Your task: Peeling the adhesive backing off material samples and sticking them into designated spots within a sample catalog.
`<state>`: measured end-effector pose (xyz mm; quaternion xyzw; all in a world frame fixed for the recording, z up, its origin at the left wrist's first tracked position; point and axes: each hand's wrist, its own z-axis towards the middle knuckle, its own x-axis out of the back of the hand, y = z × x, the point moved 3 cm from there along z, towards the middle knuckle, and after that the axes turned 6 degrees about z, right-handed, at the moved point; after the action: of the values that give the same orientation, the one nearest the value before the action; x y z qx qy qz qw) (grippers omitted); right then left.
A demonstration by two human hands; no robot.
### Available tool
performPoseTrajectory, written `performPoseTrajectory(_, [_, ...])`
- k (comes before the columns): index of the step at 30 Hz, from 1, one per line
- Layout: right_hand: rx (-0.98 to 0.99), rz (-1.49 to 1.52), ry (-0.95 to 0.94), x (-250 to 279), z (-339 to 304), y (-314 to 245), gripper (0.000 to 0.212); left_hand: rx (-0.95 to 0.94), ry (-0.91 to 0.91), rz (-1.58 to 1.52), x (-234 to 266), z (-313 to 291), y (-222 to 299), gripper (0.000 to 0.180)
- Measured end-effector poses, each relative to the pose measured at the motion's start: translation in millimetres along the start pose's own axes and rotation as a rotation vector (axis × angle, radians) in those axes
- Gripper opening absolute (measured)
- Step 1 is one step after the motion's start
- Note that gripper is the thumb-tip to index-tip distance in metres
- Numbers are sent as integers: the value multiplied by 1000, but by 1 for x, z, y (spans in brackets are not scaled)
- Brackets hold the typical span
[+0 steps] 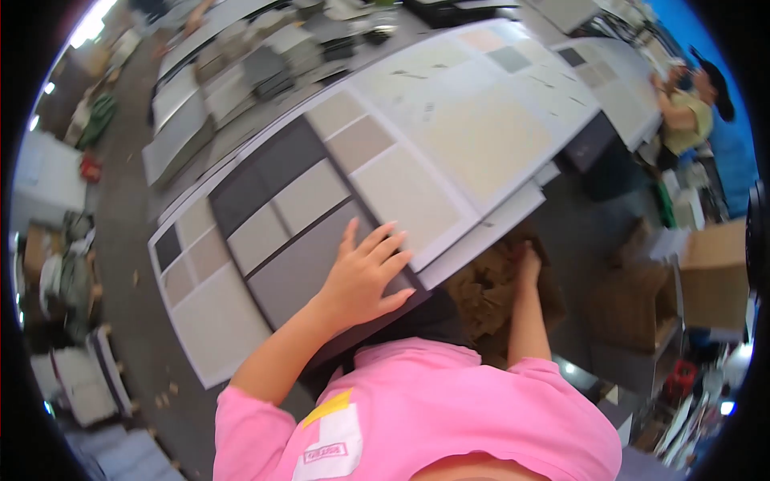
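My left hand [369, 276] lies flat with its fingers spread on a dark-framed sample board [301, 276] with grey and black panels. This board rests on top of a larger white board [210, 325] that carries beige, grey and black swatches. Down to the right, below the edge of the stacked boards, my right hand [526, 263] reaches to crumpled brown paper [484, 293] in what looks like a cardboard box. Its fingers are too blurred and shaded to show whether they grip anything.
A big pale sample board [473, 120] covers the table's far part. Behind it stand rows of stacked panels [265, 70]. Another person [686, 116] works at the far right beside a further board. Open cardboard boxes [714, 272] sit at the right; small scraps lie on the left floor.
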<state>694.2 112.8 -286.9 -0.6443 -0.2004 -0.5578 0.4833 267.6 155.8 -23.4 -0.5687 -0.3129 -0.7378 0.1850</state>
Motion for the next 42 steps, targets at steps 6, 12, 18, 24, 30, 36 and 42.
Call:
performPoseTrajectory(6, [30,570,576,94,26,-58,24,-49,137,-2,38,-4,11,51])
performPoseTrajectory(12, [423,484,526,192,-2,-215,26,113,861,-375,135,-120,7,74])
performPoseTrajectory(18, [994,552,-307,158,-92,-343,57,592,1197,-563,170,-298,4,37])
performPoseTrajectory(24, [1522,266,-859,142,-156,-395,69,1407,809,-814,107,-456,-33,67])
performPoseTrajectory(30, [1713,133,-786,133,-143,-399,46,1564,820,-758,81,-376,-49,55])
performPoseTrajectory(36, [2014,-9,-599,134,-146,-415,39,1208,848,-683,45,-281,-51,41])
performPoseTrajectory(42, [2025,51,-661,169,-141,-434,41,966,556,-1299,8,-161,-46,45])
